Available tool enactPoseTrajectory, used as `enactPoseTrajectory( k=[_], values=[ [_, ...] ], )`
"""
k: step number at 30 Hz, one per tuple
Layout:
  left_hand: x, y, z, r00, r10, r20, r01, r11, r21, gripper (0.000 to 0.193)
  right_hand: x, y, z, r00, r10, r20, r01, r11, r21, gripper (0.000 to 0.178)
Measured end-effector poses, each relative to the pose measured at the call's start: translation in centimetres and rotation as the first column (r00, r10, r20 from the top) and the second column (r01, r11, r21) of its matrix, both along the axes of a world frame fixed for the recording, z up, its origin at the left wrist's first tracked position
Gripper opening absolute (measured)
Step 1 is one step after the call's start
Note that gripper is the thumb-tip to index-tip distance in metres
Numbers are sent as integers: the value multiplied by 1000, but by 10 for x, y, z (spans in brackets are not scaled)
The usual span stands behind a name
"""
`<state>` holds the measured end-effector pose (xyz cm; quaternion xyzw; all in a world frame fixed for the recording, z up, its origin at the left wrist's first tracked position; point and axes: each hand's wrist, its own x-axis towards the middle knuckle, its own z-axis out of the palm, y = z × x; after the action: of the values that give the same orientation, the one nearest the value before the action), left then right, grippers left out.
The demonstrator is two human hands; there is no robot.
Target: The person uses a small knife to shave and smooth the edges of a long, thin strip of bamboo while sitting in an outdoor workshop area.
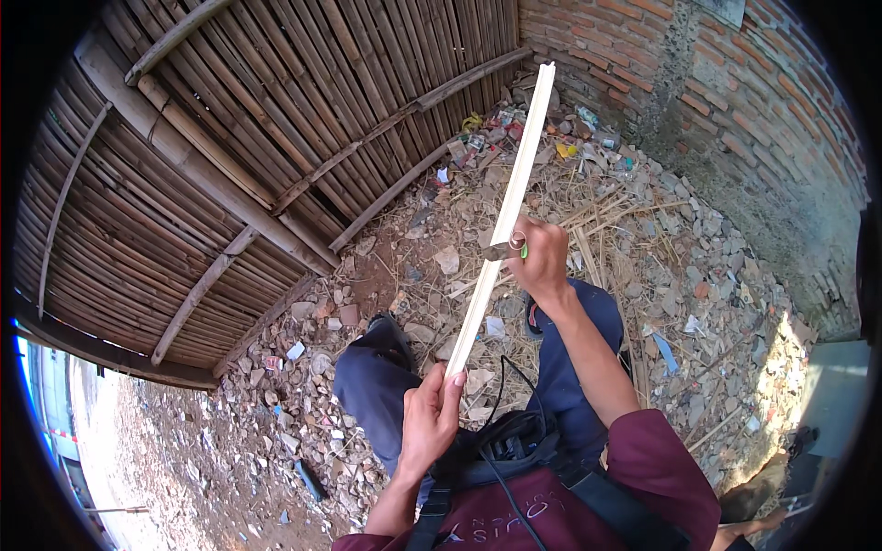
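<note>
A long, pale strip of wood or bamboo (521, 174) slants up and away from my lap toward the far wall. Its near end is in my left hand (427, 422), with the thumb laid along the strip. My right hand (544, 257) is closed around a knife (498, 252); a bit of green shows at its grip, and most of the handle is hidden by my fingers. The short blade lies across the strip about midway along it, touching it or very close. My knees are bent on either side of the strip's lower half.
A bamboo-slat wall (349, 92) stands at the left, a brick wall (634, 55) at the far right. Stones, litter and dry slivers (597, 216) cover the ground. A black cable (501, 390) hangs by my waist. Someone's bare limb (758, 528) shows at lower right.
</note>
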<state>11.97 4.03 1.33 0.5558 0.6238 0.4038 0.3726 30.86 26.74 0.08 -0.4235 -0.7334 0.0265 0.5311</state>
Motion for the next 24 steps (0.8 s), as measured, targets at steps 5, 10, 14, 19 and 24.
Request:
enactPoseTrajectory(
  k=[5,10,14,19,24],
  values=[
    [-2,-7,1,1000,2,-1,-2,1000,9,32,8,11,-1,995,-99,-29,96,992,-81,21],
    [-6,-16,-3,1000,8,6,-8,1000,-21,31,11,18,1,990,-137,-33,137,991,-7,19],
    [-6,-14,-1,999,35,-8,-35,999,-10,31,11,18,-3,993,-122,-2,122,993,-8,15],
    [-8,-16,-1,999,33,-36,-33,999,-1,31,13,16,3,995,-101,-2,101,995,8,13],
    [-8,-15,-1,999,-5,-52,5,1000,-8,31,16,14,0,999,-30,13,29,999,24,8]
  ],
)
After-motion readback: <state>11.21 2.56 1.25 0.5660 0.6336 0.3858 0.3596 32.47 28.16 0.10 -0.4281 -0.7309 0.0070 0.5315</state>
